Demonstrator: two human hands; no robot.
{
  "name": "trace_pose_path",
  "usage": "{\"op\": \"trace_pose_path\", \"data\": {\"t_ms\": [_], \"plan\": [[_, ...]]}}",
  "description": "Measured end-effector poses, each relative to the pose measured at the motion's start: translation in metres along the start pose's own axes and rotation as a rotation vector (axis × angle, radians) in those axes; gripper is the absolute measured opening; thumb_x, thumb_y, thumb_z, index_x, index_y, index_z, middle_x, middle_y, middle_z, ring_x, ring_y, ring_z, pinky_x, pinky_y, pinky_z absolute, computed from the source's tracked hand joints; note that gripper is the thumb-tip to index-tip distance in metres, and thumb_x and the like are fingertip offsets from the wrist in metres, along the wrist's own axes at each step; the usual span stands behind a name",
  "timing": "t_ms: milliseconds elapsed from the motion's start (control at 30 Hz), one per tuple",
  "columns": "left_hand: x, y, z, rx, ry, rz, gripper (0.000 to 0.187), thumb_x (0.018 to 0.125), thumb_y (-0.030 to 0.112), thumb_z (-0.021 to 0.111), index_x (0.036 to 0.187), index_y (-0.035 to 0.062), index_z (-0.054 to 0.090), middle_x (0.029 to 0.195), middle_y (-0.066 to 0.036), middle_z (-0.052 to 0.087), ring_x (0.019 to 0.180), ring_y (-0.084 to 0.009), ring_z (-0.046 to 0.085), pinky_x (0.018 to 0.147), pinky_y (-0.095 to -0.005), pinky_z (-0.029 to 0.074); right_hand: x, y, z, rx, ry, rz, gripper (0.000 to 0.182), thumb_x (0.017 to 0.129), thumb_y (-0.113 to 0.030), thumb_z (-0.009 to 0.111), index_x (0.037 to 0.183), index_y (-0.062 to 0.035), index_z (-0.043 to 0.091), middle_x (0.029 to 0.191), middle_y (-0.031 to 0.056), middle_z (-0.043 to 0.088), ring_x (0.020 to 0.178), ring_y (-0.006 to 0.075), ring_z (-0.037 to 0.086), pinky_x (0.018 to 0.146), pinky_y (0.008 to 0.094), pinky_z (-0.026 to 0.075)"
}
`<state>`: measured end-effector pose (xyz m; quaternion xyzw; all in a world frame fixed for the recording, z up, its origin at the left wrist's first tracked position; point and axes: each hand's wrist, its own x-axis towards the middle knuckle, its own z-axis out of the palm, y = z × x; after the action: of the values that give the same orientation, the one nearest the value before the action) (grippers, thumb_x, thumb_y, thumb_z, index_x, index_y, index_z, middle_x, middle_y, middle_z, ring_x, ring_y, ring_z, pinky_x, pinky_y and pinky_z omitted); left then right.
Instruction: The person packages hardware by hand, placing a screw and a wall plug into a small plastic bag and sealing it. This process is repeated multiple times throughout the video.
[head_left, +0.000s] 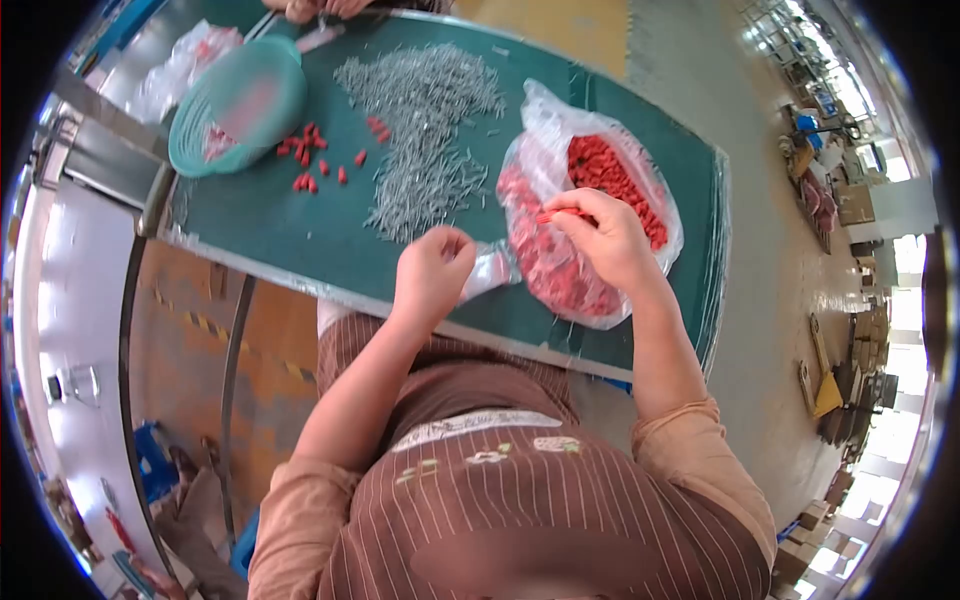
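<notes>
Head view: right hand (608, 240) pinches a red piece (556, 214) over bag (640, 165); left hand (432, 272) curled beside nails (425, 130).

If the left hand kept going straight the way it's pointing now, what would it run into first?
Most likely the heap of small metal pins on the green table. The left hand is curled at the heap's near end, pointing away from the body; whether it already touches them is unclear.

We find bare tabletop (280, 225) left of the nail heap (425, 135), while the bag of red pieces (590, 200) blocks the right and the teal basket (235, 105) the far left.
</notes>
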<state>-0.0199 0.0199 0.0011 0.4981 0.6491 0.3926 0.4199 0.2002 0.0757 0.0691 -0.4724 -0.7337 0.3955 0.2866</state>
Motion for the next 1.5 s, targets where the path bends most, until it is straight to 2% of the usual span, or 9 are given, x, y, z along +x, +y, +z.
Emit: {"op": "trace_pose_path", "data": {"t_ms": [267,467,567,767,867,967,1033,1233,1500], "plan": [[-0.004,-0.007,0.011,-0.1,-0.049,0.008,0.017,0.086,0.016,0.067,0.089,-0.0008,0.066,0.071,-0.003,0.063,0.057,-0.0076,0.054,0.052,-0.0259,0.045,-0.009,-0.015,0.058,-0.478,-0.102,-0.256,0.014,0.089,-0.009,0.063,0.1,-0.001,0.064,0.087,0.014,0.06,0.077,0.0344,0.061,0.066,0.04,0.048],[-0.003,-0.015,0.009,-0.091,-0.043,-0.052,0.019,0.084,0.017,0.069,0.088,-0.001,0.068,0.071,-0.002,0.063,0.061,-0.0071,0.053,0.055,-0.0255,0.044,-0.011,-0.011,0.058,-0.406,-0.151,-0.214,0.015,0.091,-0.007,0.06,0.102,0.0022,0.063,0.095,0.0164,0.062,0.08,0.0342,0.063,0.07,0.0395,0.05],[-0.002,-0.017,0.008,-0.13,-0.058,-0.088,0.019,0.084,0.018,0.069,0.087,-0.0013,0.068,0.071,-0.002,0.063,0.061,-0.0069,0.053,0.056,-0.0253,0.044,-0.013,-0.012,0.054,-0.334,-0.064,-0.213,0.016,0.092,-0.011,0.055,0.1,0.0014,0.062,0.096,0.0205,0.065,0.085,0.0393,0.063,0.072,0.046,0.05],[-0.005,-0.014,0.01,-0.149,-0.073,-0.062,0.02,0.084,0.018,0.069,0.088,-0.0015,0.067,0.072,-0.002,0.063,0.059,-0.0067,0.053,0.054,-0.0248,0.044,-0.012,-0.03,0.048,-0.266,-0.217,-0.036,0.016,0.089,-0.015,0.063,0.097,-0.0011,0.062,0.086,0.0191,0.066,0.082,0.037,0.065,0.071,0.0446,0.05],[-0.006,-0.013,0.011,-0.153,-0.083,-0.037,0.021,0.085,0.02,0.069,0.089,-0.0013,0.067,0.073,-0.002,0.063,0.058,-0.0066,0.053,0.052,-0.0247,0.043,-0.01,-0.017,0.056,-0.372,-0.219,-0.131,0.016,0.088,-0.01,0.067,0.098,0.0009,0.061,0.089,0.0138,0.065,0.076,0.0271,0.063,0.068,0.0356,0.049],[-0.006,-0.014,0.01,-0.166,-0.108,-0.082,0.022,0.084,0.02,0.069,0.089,-0.0011,0.068,0.073,-0.004,0.064,0.06,-0.0091,0.055,0.055,-0.0266,0.044,-0.008,0.002,0.062,-0.419,-0.17,-0.28,0.017,0.087,-0.01,0.068,0.1,0.0,0.063,0.087,0.0126,0.063,0.072,0.0257,0.061,0.066,0.0352,0.048],[-0.004,-0.012,0.008,-0.174,-0.136,-0.159,0.022,0.083,0.02,0.068,0.088,-0.0011,0.069,0.075,-0.008,0.067,0.067,-0.014,0.061,0.064,-0.0303,0.049,-0.01,0.0,0.062,-0.346,-0.114,-0.239,0.019,0.086,-0.009,0.068,0.103,-0.0011,0.064,0.087,0.0122,0.062,0.072,0.0259,0.061,0.065,0.0356,0.048],[-0.003,-0.01,0.003,-0.48,-0.221,-0.321,0.016,0.084,0.016,0.069,0.088,0.001,0.065,0.073,0.0,0.061,0.054,-0.0047,0.045,0.046,-0.0205,0.033,-0.015,0.003,0.059,-0.39,-0.13,-0.258,0.017,0.085,-0.011,0.065,0.101,-0.0093,0.068,0.084,0.0113,0.061,0.076,0.0329,0.063,0.064,0.0423,0.05],[-0.005,-0.011,0.003,-0.495,-0.307,-0.35,0.019,0.085,0.018,0.069,0.09,0.0002,0.064,0.072,0.0,0.059,0.054,-0.0036,0.043,0.046,-0.0195,0.03,-0.019,0.009,0.066,-0.521,-0.223,-0.263,0.014,0.084,-0.008,0.068,0.098,-0.0044,0.067,0.082,0.0119,0.061,0.073,0.0307,0.061,0.064,0.0385,0.048]]}}
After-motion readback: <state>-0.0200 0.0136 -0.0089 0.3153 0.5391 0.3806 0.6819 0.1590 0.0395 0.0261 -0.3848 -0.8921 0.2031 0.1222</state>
